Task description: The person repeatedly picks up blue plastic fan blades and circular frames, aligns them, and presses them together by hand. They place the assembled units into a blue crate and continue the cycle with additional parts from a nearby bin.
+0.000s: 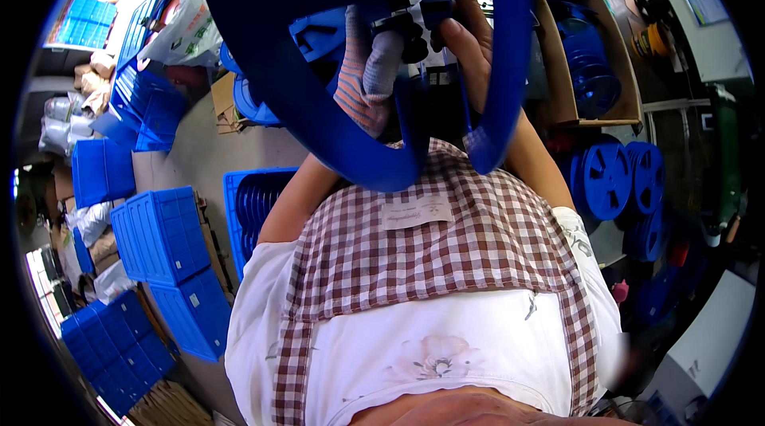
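Observation:
A large dark-blue plastic reel (pixel 486 139) with wide cut-outs fills the upper middle, close in front of me. Through its openings both my hands show near the hub. My left hand (pixel 368 71), in a striped knitted glove, is closed at a black knob (pixel 413 42) by the centre. Bare, my right hand (pixel 472 43) reaches up behind the reel's right side. Its thumb and a finger bend toward a dark part at the hub; what lies between them is hidden, and the other fingers are mostly covered.
Blue plastic crates (pixel 163 235) are stacked at the left. A blue crate (pixel 239 211) holding thin dark discs stands beside my left arm. At the right are an open cardboard box (pixel 629 91) of blue reels and more reels (pixel 607 183) below it.

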### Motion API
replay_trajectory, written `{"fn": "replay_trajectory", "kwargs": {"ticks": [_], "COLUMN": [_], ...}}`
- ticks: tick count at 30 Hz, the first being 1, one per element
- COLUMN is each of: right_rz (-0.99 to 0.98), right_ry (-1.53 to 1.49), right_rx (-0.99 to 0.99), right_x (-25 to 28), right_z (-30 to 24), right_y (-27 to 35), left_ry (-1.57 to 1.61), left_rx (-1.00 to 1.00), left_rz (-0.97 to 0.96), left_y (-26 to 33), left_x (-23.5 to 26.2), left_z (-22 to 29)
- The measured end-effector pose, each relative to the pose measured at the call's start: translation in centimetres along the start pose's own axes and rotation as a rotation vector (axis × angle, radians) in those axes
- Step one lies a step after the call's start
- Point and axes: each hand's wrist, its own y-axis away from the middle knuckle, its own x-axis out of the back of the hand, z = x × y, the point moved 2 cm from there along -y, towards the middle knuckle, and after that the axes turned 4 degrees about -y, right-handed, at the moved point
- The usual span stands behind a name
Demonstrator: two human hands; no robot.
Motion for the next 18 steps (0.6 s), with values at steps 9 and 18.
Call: {"fn": "replay_trajectory", "kwargs": {"ticks": [9, 18], "right_rz": [-0.104, -0.074], "right_ry": [-0.071, -0.095], "right_rx": [-0.104, -0.12], "right_x": [-0.5, -0.6], "right_z": [1.4, 2.7], "right_y": [-1.1, -2.4], "left_ry": [0.14, 0.215], "left_rx": [-0.078, -0.095], "left_rz": [0.037, 0.044], "left_y": [-1.7, -2.9], "left_x": [0.2, 0.3], "left_z": [-0.5, -1.2]}}
